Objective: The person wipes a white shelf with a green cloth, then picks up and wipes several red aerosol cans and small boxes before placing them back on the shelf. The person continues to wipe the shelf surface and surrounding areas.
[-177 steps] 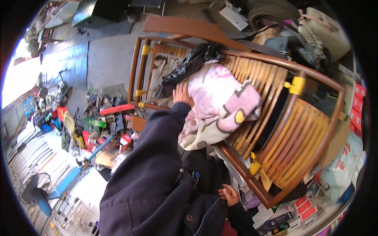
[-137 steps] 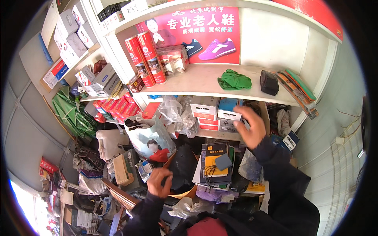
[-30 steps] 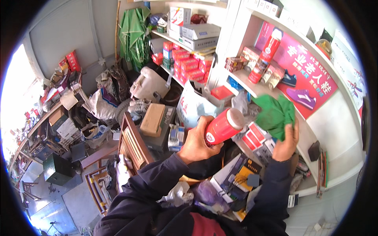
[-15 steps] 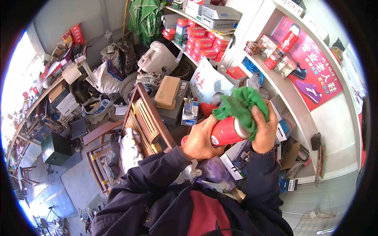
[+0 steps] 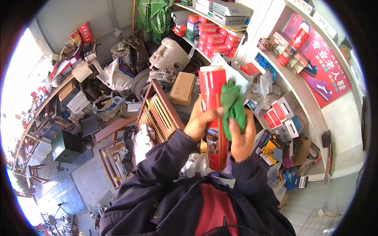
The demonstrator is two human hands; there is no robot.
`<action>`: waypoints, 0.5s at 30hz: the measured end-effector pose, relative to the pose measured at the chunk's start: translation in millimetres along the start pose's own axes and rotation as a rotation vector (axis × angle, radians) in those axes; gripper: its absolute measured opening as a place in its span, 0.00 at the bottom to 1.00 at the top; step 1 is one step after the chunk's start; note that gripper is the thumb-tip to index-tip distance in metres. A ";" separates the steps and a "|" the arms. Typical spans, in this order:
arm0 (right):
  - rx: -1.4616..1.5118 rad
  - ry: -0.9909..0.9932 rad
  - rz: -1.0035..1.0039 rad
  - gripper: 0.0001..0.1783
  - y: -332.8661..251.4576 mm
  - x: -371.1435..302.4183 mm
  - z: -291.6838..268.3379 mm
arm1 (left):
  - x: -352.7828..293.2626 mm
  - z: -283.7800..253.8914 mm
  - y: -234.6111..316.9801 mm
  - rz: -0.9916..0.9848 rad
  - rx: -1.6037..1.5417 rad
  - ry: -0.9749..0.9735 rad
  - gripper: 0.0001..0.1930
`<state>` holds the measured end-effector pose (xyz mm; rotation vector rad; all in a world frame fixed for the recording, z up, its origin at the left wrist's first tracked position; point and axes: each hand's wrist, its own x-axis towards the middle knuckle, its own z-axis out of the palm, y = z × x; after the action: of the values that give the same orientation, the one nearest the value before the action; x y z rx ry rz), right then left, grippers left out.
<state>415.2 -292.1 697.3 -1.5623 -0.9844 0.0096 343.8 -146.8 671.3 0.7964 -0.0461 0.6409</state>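
Note:
Upright in front of my chest is a tall red can (image 5: 214,88) with a pale round top end and a dark picture low on its side. My left hand (image 5: 199,122) is closed round its middle from the left, thumb across the front. A crumpled green cloth (image 5: 233,106) is bunched in my right hand (image 5: 243,135), which presses it against the can's right side. The fingers behind the can are hidden.
A similar red can (image 5: 293,46) stands on the white shelf unit at right. Ahead are a brown carton (image 5: 182,88), a wooden slatted frame (image 5: 161,114) and a whitish jerrycan (image 5: 169,55). Opened boxes (image 5: 283,118) lie right of my hands; a dark green box (image 5: 67,145) sits on the left floor.
The can has turned from lying slanted to upright, its pale end now at the top. My right hand and the cloth have moved left and lower, along the can's side.

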 end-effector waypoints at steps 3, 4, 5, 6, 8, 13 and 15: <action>-0.004 -0.116 0.148 0.17 6.2 -29.4 -1.5 | 5.6 -14.9 21.7 0.008 0.056 0.055 0.32; -0.011 -0.151 0.244 0.18 7.8 -36.3 -1.6 | 8.0 -17.2 26.8 0.001 0.052 0.048 0.32; -0.016 -0.147 0.237 0.19 8.3 -40.5 0.2 | 10.3 -18.7 31.0 -0.011 0.048 0.039 0.32; -0.038 -0.141 0.138 0.20 8.4 -38.3 1.8 | 12.1 -18.3 33.1 -0.022 0.042 0.029 0.32; -0.048 -0.055 0.029 0.21 3.8 -20.8 5.7 | 12.7 -10.7 28.7 -0.044 -0.004 0.063 0.36; 0.094 0.152 -0.136 0.19 -9.0 84.9 9.7 | 4.6 21.9 -5.8 -0.003 0.016 -0.008 0.44; 0.012 0.123 -0.152 0.17 -10.2 92.3 11.6 | 7.2 24.0 -9.6 -0.014 -0.091 -0.009 0.43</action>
<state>462.3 -230.2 749.3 -1.4556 -1.0009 -0.1842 359.7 -164.3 684.0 0.7116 -0.0776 0.6175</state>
